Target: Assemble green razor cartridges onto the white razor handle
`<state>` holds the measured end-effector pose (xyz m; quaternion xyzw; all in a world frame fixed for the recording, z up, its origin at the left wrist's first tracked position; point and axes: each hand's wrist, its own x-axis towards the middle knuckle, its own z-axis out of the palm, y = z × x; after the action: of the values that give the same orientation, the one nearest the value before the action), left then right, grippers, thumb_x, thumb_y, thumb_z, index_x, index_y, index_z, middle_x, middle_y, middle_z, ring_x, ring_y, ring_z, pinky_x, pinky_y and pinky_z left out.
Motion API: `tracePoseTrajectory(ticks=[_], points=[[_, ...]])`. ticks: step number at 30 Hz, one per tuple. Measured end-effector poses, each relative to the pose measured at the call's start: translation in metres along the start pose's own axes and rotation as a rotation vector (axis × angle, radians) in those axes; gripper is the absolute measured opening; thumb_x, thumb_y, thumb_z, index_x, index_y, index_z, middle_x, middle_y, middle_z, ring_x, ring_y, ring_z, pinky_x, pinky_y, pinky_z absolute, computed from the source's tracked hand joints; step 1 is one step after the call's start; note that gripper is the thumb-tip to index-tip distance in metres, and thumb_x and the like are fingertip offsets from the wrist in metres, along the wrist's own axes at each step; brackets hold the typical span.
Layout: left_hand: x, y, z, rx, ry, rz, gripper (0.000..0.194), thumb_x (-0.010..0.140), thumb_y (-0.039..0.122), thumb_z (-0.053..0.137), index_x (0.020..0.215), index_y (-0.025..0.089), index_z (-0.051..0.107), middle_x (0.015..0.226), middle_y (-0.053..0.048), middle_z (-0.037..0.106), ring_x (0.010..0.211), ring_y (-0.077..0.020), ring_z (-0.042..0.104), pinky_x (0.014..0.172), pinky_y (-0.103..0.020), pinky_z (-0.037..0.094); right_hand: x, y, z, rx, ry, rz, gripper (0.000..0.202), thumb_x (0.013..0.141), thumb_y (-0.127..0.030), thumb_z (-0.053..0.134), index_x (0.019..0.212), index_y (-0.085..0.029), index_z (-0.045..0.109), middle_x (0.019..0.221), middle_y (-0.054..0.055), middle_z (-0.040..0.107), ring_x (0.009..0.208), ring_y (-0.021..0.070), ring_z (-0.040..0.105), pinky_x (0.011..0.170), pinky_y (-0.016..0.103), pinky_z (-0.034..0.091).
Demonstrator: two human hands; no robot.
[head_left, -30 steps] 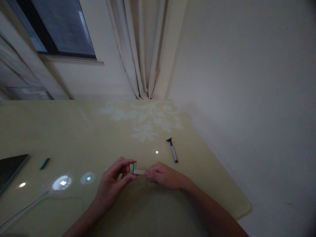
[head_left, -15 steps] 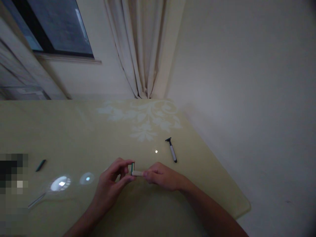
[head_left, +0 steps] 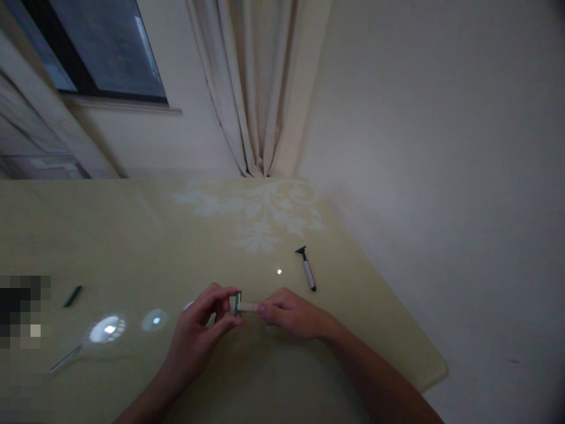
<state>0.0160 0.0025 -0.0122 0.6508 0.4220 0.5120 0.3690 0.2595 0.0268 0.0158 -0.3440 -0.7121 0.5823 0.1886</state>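
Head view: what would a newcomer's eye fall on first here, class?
Probably the left hand, pinching a small green piece, and the right hand, gripping a pale stick, at bottom centre. Next, the razor lying beyond the right hand, and the white leafy pattern near the far edge of the table.

Razor [head_left: 308, 272] w/ grey-&-black handle lies on the yellowish tabletop [head_left: 176, 247], just beyond the grip & to its R, pale leaf pattern [head_left: 256, 209] farther back. Well L of the grip: small dk green piece [head_left: 73, 296], then closer in a thin whitish strip [head_left: 66, 359], poss. a cable, hard to tell in this light. Far beyond the grip: gathered beige curtain [head_left: 251, 88], dk-framed window [head_left: 117, 47] to its L w/ 2nd curtain [head_left: 35, 106], & plain pale wall [head_left: 432, 147] off R.
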Motion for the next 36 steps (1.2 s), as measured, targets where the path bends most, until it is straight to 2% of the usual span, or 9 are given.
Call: tracePoseTrajectory(ticks=[3,6,14,19,22,31,36], points=[[-0.0015,-0.0011,0.001,-0.028,-0.015,0.023,0.03,0.083,0.032,0.087,0.111,0.029,0.081,0.076,0.003,0.061,0.066,-0.0136,0.061,0.061,-0.022,0.049,0.0018,0.002,-0.0023,-0.062,0.084,0.028,0.06,0.104,-0.065,0.049,0.064,-0.019,0.042,0.062,-0.006,0.031,0.058,0.009,0.03,0.055,0.028,0.022],[-0.0021,-0.004,0.0001,-0.014,-0.013,0.031,0.029,0.084,0.032,0.086,0.111,0.029,0.08,0.076,0.003,0.061,0.068,-0.0137,0.061,0.062,-0.023,0.05,0.0029,0.0026,-0.0013,-0.079,0.097,0.04,0.061,0.105,-0.064,0.045,0.064,-0.019,0.042,0.062,-0.006,0.031,0.058,0.0093,0.029,0.056,0.028,0.021],[-0.0002,-0.0037,-0.0008,0.02,0.021,0.011,0.027,0.086,0.028,0.083,0.112,0.03,0.08,0.077,0.004,0.059,0.067,-0.0125,0.06,0.064,-0.022,0.05,-0.0007,-0.0016,0.0009,0.027,-0.063,0.003,0.059,0.104,-0.065,0.048,0.067,-0.019,0.045,0.063,-0.006,0.035,0.058,0.0094,0.032,0.055,0.026,0.026],[-0.0019,0.0001,0.0016,0.048,-0.011,0.058,0.031,0.083,0.031,0.087,0.113,0.029,0.08,0.077,0.003,0.061,0.066,-0.0129,0.06,0.062,-0.023,0.048,0.0022,0.0016,-0.0017,-0.031,0.065,0.033,0.062,0.104,-0.068,0.044,0.065,-0.02,0.041,0.062,-0.006,0.033,0.058,0.0096,0.03,0.055,0.028,0.022],[-0.001,0.0003,0.0022,0.055,-0.004,0.07,0.029,0.084,0.033,0.086,0.112,0.028,0.079,0.077,0.003,0.061,0.066,-0.0138,0.061,0.062,-0.023,0.049,0.0039,0.0036,-0.0006,-0.041,0.089,0.033,0.061,0.104,-0.067,0.043,0.065,-0.02,0.042,0.062,-0.006,0.032,0.057,0.0096,0.029,0.055,0.028,0.021],[0.0025,-0.002,0.0001,0.098,0.026,0.054,0.027,0.088,0.032,0.082,0.115,0.03,0.078,0.077,0.004,0.06,0.065,-0.0127,0.061,0.062,-0.022,0.049,0.0017,0.0005,0.0011,0.032,-0.055,0.005,0.059,0.105,-0.063,0.047,0.065,-0.02,0.043,0.062,-0.006,0.036,0.057,0.0096,0.031,0.055,0.026,0.026],[0.0002,0.0031,0.0018,0.102,0.005,0.113,0.03,0.085,0.032,0.086,0.114,0.029,0.079,0.076,0.004,0.061,0.063,-0.0118,0.059,0.059,-0.021,0.048,0.0041,0.0027,-0.0012,-0.019,0.052,0.01,0.063,0.104,-0.07,0.043,0.066,-0.019,0.043,0.062,-0.006,0.035,0.058,0.01,0.031,0.056,0.027,0.024]])
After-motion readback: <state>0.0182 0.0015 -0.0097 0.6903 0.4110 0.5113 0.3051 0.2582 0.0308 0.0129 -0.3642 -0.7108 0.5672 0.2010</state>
